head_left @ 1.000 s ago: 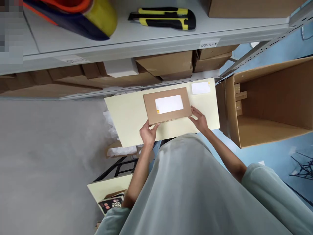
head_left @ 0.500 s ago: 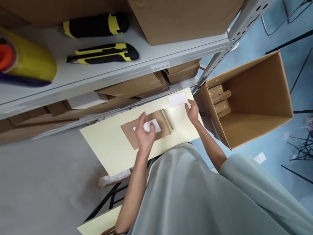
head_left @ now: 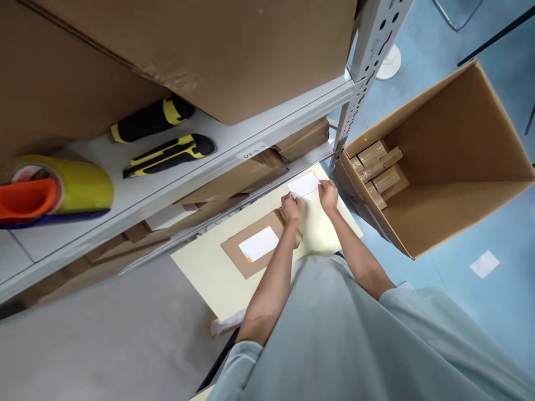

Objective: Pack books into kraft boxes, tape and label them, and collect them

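A white label with a small orange mark lies at the far right end of the pale yellow board. My left hand pinches its left near corner, fingers closed. At the label's right end, my right hand also has its fingertips closed on the edge. Left of my hands rests a flat brown cardboard parcel, and another white label is on its top. My left forearm and hand cover part of the parcel's right end.
To the right stands a tall open carton with several small taped boxes inside. A metal shelf borders the board, bearing two utility knives, a yellow tape roll and large cartons. A paper sheet lies on the floor.
My left hand has moved right, from above the parcel's label to the other label, and its fingers have closed. My right hand stays at that label's edge. The camera view has shifted.
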`<state>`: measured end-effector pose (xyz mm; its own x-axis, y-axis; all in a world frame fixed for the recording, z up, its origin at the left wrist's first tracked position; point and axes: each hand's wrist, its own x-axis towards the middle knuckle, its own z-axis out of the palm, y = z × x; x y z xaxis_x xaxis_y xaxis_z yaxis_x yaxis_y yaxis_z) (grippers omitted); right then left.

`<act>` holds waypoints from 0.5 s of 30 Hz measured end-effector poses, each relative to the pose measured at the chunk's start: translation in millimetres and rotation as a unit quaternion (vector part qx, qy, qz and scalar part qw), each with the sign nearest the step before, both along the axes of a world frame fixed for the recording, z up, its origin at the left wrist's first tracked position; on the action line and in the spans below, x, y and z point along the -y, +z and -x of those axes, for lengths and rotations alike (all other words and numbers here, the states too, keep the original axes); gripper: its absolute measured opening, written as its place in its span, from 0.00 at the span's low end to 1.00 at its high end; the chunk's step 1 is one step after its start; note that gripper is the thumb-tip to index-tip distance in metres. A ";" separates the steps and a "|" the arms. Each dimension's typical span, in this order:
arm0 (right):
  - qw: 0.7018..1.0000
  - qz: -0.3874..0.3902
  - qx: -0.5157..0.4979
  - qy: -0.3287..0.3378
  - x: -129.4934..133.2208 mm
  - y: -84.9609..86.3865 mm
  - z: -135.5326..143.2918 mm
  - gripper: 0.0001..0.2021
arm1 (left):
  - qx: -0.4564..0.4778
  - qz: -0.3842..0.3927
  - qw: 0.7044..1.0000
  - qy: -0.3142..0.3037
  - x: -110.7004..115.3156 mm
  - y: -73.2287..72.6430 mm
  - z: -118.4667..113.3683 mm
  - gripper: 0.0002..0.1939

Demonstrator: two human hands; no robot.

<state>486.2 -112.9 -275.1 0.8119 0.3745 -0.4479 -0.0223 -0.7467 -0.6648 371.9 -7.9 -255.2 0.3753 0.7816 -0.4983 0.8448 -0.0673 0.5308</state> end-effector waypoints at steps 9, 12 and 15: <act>1.000 -0.019 0.007 -0.006 -4.0 16.9 3.1 0.20 | -0.010 -0.049 0.998 0.043 2.1 13.9 -14.8 0.13; 0.997 -0.074 0.004 -0.005 -14.9 32.8 6.3 0.21 | 0.031 -0.074 0.996 -0.048 10.1 20.8 -11.9 0.16; 0.996 -0.089 -0.015 0.000 -21.0 44.6 0.9 0.20 | 0.088 -0.103 0.973 -0.186 22.6 23.8 -6.8 0.23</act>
